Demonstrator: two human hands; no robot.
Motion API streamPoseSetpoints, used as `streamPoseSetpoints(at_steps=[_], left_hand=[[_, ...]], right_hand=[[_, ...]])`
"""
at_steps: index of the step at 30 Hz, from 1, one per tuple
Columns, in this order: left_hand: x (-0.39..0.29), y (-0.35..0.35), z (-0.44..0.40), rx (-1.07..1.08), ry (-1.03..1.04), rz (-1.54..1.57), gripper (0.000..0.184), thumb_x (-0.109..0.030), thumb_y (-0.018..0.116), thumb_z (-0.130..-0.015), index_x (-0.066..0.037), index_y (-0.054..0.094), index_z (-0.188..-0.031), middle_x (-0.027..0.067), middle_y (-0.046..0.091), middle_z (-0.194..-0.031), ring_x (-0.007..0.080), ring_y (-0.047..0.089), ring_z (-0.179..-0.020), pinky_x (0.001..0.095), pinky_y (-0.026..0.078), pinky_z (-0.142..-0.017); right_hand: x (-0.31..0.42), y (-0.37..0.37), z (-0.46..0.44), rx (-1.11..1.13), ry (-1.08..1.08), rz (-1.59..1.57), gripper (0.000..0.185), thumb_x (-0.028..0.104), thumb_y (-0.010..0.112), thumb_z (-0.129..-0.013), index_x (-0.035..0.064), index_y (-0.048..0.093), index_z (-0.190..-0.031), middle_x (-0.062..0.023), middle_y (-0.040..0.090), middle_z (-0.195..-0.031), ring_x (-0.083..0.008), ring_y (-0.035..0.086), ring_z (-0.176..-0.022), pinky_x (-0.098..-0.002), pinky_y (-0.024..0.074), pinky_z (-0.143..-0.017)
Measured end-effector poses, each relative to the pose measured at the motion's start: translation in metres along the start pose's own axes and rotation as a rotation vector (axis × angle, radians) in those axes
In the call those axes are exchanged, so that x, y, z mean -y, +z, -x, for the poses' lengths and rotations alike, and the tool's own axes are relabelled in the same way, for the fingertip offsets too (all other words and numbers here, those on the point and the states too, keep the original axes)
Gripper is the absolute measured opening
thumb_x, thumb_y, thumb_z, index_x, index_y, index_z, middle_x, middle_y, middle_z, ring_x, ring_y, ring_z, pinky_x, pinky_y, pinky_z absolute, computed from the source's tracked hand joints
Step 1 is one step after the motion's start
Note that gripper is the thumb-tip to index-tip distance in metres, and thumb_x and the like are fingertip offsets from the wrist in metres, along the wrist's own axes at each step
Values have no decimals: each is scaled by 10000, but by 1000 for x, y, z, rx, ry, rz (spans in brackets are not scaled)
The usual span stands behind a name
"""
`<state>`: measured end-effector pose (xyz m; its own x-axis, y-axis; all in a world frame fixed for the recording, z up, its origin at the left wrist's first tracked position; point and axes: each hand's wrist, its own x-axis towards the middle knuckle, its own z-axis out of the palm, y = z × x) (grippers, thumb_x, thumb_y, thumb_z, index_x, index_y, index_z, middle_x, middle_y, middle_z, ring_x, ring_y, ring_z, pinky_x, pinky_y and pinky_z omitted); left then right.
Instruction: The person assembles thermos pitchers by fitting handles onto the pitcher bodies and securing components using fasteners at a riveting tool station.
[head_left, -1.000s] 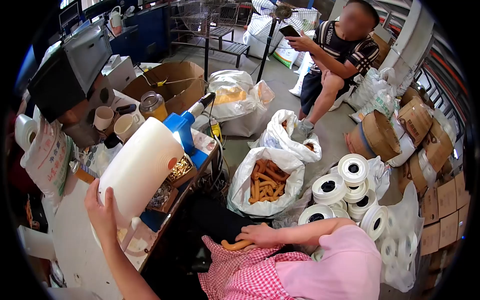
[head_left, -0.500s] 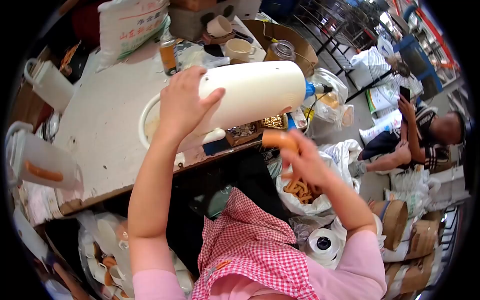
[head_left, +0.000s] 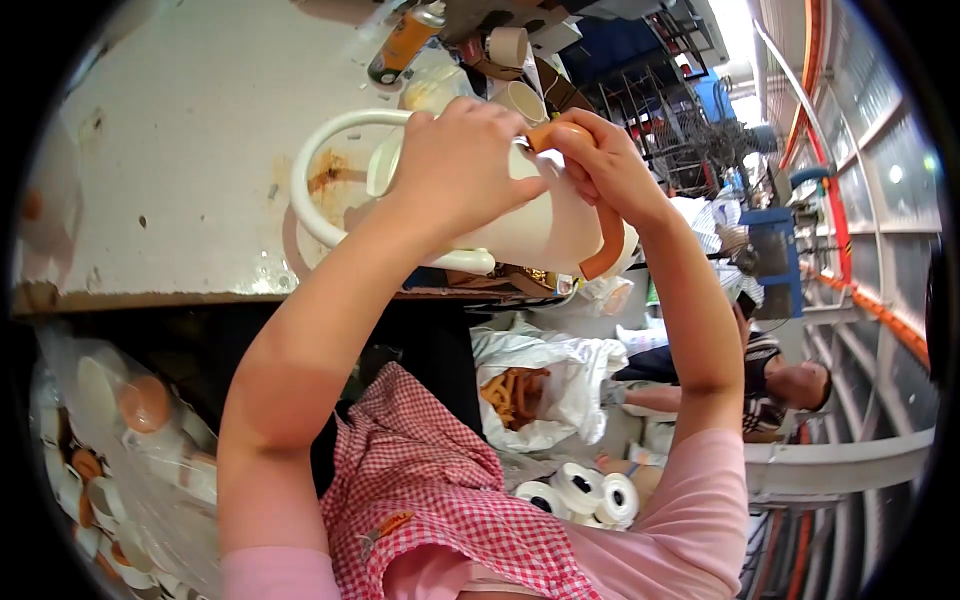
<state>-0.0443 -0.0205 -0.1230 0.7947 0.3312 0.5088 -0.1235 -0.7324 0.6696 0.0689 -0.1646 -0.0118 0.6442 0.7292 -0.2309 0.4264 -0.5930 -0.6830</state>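
A cream-white plastic jug (head_left: 530,235) lies on its side at the table's front edge, with a round white hoop handle (head_left: 303,180) at its left end. My left hand (head_left: 460,165) grips the jug from above, fingers over its far side and thumb stretched along it. In my right hand (head_left: 615,170) is a curved orange-brown handle (head_left: 610,245), its upper end pinched by the fingers. The handle lies across the jug's right part, one end close to my left fingertips. Whether its ends are fixed to the jug cannot be made out.
On the worn white table (head_left: 190,150) an orange spray can (head_left: 405,42) and cream cups (head_left: 508,45) stand farther back. Below are a white sack (head_left: 590,370) of orange handles, white rolls (head_left: 580,488) and a clear bag (head_left: 190,460) of cups. Another person (head_left: 785,385) sits at right.
My right hand has brought the orange handle up from beside the sack onto the jug. My left hand has shifted along the jug toward the right. The head view has turned.
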Motion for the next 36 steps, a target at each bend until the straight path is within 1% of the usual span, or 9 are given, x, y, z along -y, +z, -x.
streamPoseSetpoints(at_steps=[9, 12, 15, 17, 18, 20, 21, 25, 36], left_hand=[[1, 2, 2, 17, -35, -28, 523, -456, 730, -783, -131, 690, -1190, 34, 658, -1264, 203, 565, -1219, 468, 441, -981], [-1, -1, 2, 24, -34, -30, 527, -464, 727, -787, -128, 691, -1192, 35, 657, -1268, 209, 566, -1220, 466, 441, -983], [0, 1, 1, 24, -28, -22, 529, -468, 732, -787, -122, 692, -1186, 37, 658, -1268, 215, 564, -1224, 461, 438, -990], [1, 4, 3, 3, -12, -10, 529, -468, 739, -784, -119, 692, -1179, 38, 659, -1265, 218, 562, -1227, 457, 435, -996], [1, 4, 3, -16, -10, -17, 526, -464, 747, -777, -118, 693, -1169, 41, 661, -1259, 221, 561, -1229, 451, 431, -1004], [0, 2, 2, -29, 16, -24, 522, -460, 756, -770, -116, 694, -1158, 44, 663, -1252, 224, 559, -1230, 445, 426, -1012], [0, 0, 1, -10, 6, 0, 518, -456, 763, -765, -114, 695, -1148, 44, 664, -1248, 225, 556, -1234, 441, 422, -1018], [0, 2, 1, -38, 27, 17, 514, -448, 769, -759, -105, 698, -1136, 45, 671, -1234, 230, 560, -1230, 431, 430, -1012], [2, 3, -2, -80, 98, 15, 522, -396, 791, -729, -83, 701, -1138, 59, 690, -1203, 242, 591, -1185, 430, 467, -963]], right_hand=[[-1, -2, 0, 19, 10, 27, 313, 344, 626, -1015, 41, 617, -1091, 41, 442, -607, -41, 379, -477, -215, 332, -455], [6, -1, 4, -13, 6, 105, 308, 349, 650, -999, 52, 630, -1079, 29, 508, -642, -45, 439, -517, -214, 368, -469], [22, 3, 6, -53, -99, 368, 299, 348, 677, -978, 62, 646, -1058, -3, 608, -710, -76, 560, -623, -253, 466, -547], [29, 4, 6, -47, -149, 545, 298, 331, 699, -952, 55, 651, -1052, -59, 706, -819, -163, 665, -731, -318, 528, -662], [29, 3, 5, -59, -146, 543, 298, 331, 699, -952, 55, 651, -1052, -59, 706, -819, -163, 665, -731, -318, 528, -662], [26, 2, 4, -63, -281, 642, 304, 316, 705, -936, 46, 645, -1062, -118, 733, -904, -260, 698, -788, -361, 537, -744], [28, 2, 4, -56, -284, 666, 294, 311, 695, -932, 43, 641, -1041, -109, 747, -951, -314, 688, -796, -365, 538, -734], [31, 3, 5, -60, -313, 686, 286, 340, 682, -931, 60, 633, -962, -49, 763, -929, -313, 693, -788, -371, 534, -715], [27, 2, 2, -50, -365, 734, 287, 348, 668, -935, 64, 634, -951, -44, 765, -925, -326, 676, -787, -393, 515, -704]])
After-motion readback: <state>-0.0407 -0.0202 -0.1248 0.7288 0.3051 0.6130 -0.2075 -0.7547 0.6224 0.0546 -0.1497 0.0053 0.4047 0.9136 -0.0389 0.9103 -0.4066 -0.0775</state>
